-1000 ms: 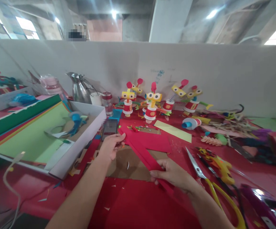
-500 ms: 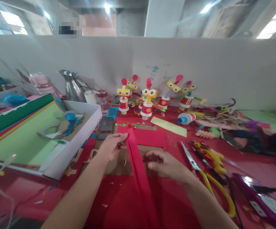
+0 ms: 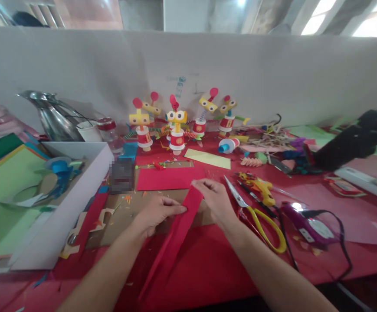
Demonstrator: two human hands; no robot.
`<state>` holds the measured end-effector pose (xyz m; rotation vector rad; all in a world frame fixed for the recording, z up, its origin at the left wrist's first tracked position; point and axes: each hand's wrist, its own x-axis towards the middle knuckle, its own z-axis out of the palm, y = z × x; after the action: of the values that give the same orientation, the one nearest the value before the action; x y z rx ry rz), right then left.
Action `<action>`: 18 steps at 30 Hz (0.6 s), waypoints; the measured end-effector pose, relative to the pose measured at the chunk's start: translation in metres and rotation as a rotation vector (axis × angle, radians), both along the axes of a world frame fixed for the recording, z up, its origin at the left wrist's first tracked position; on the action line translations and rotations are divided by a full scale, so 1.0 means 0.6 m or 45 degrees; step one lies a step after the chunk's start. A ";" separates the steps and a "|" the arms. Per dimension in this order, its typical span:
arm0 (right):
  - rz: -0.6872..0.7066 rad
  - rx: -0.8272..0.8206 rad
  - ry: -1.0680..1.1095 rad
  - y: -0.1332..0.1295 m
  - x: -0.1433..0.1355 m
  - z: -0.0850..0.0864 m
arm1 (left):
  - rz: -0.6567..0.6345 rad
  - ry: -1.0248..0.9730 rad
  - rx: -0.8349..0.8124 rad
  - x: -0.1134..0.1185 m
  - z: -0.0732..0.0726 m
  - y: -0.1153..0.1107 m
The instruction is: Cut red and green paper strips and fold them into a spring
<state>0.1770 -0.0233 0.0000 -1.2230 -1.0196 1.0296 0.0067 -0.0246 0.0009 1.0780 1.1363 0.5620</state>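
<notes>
Fingers of the left hand (image 3: pixel 158 213) and right hand (image 3: pixel 214 195) are closing on a red paper strip (image 3: pixel 183 221), pinching it.

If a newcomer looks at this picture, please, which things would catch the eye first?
Probably first the group of yellow-headed cup figures with big round eyes, standing at the back before the pale wall. Next, perhaps, the bright red strip in the middle, held by the left hand and the right hand. Then the yellow-handled scissors, lying open just right of the hands.
</notes>
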 end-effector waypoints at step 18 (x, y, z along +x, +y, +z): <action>0.173 -0.260 -0.144 0.020 0.059 0.000 | -0.268 1.262 0.683 -0.156 0.035 0.059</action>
<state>0.2121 -0.0114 0.0001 -1.4060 -1.1186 1.2042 -0.0869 0.0108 0.0220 2.0351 1.7282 0.1271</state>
